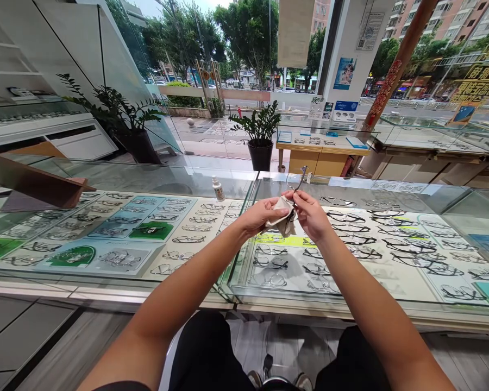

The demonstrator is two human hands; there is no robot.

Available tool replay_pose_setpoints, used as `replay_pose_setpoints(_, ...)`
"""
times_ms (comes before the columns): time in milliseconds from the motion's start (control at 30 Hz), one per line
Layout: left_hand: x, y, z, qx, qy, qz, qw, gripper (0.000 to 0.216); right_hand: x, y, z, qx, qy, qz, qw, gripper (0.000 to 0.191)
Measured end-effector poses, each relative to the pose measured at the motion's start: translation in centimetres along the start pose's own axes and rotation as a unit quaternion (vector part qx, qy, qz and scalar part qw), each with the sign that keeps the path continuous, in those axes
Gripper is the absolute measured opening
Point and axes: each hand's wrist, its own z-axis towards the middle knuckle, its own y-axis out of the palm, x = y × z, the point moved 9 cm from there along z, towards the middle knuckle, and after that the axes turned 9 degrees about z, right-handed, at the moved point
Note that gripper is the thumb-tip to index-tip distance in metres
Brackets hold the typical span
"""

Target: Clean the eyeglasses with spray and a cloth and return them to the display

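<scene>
My left hand (261, 215) is closed on a pale cleaning cloth (285, 225), its folds hanging below the thumb. My right hand (312, 215) pinches a pair of glasses (301, 178) whose thin arm sticks up above the fingers. Part of a dark frame shows against the cloth between both hands; the rest is hidden by fingers and fabric. Both hands are held close together above the glass display case (244, 297). Left of them, a small white spray bottle (218, 190) stands upright on the glass top.
Beneath the glass lie rows of eyeglasses (346, 219), with green and blue display cards (151, 230) on the left. A brown stand (36, 182) juts in at the left. Beyond the counter are a potted plant (261, 136) and a wooden display table (321, 155). My knees are just below the counter's edge.
</scene>
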Motion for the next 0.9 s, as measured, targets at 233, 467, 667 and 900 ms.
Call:
replay_pose_setpoints(233, 0.0, -0.2, -0.1, 0.0, -0.001, 0.006, 1.0, 0.056, 0.0, 0.1, -0.1, 0.0, 0.011, 0.008, 1.0, 0.037)
replay_pose_setpoints(467, 0.2, 0.4, -0.2, -0.032, -0.005, -0.01, 0.999, 0.055, -0.1, 0.2, -0.2, 0.003, 0.016, 0.007, 1.0, 0.037)
replay_pose_setpoints(667, 0.4, -0.1, -0.1, -0.007, 0.009, -0.03, 0.999, 0.056, -0.3, -0.1, 0.0, 0.005, 0.004, -0.008, 1.0, 0.035)
replay_pose_setpoints(900, 0.4, -0.6, -0.2, 0.008, 0.006, -0.009, 1.0, 0.052, 0.0, -0.7, 0.2, 0.008, 0.0, -0.036, 0.999, 0.039)
